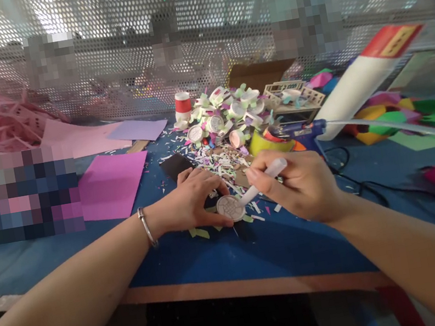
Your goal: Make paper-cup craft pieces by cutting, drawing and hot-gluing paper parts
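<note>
In the head view, the left hand [191, 203] pins a small round disc [230, 207] flat on the blue table [225, 256] with fingertips closed on its rim, while the right hand [300, 185] grips a white pen [264, 179], its tip on the disc. Work there likely goes best with the disc held firm and short, light strokes, clear of the paper scraps [220, 157] just behind.

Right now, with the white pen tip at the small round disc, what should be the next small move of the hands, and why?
Probably keep the left hand pinching the round disc flat on the blue table and draw the white pen in the right hand gently across its face. The tip already meets the disc's edge, and loose paper scraps close around could let the disc slide.
</note>
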A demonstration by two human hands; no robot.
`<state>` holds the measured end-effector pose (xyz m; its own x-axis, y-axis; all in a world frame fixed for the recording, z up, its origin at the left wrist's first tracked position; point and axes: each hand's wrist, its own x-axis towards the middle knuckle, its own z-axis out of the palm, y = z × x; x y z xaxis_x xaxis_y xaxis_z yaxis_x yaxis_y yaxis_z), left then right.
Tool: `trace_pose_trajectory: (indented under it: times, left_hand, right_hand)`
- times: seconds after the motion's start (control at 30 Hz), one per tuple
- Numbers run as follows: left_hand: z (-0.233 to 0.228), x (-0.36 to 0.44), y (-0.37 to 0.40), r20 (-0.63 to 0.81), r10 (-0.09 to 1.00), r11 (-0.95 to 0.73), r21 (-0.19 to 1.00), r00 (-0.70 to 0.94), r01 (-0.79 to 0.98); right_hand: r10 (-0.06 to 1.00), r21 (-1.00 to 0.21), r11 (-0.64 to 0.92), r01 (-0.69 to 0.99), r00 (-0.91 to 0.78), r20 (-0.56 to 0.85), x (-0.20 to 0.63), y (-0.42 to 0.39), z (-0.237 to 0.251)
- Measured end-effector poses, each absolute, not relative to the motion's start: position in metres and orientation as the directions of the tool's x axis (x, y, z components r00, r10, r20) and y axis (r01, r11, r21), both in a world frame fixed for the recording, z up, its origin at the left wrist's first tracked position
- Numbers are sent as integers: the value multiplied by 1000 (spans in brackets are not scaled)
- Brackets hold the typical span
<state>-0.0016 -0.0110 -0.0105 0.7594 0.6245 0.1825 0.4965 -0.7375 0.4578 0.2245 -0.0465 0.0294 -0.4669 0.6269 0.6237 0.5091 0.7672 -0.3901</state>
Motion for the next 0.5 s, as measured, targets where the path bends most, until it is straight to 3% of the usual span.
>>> trace_pose_trajectory:
  times: [0.27,0.5]
  left_hand:
    - [-10,0,-10,167,626,-737,448,762,507]
    - [-6,3,-10,133,641,-712,470,756,521]
  right_hand:
    - [579,-373,802,467,-453,678,225,-41,33]
    - [607,-449,787,424,-397,689,233,-39,20]
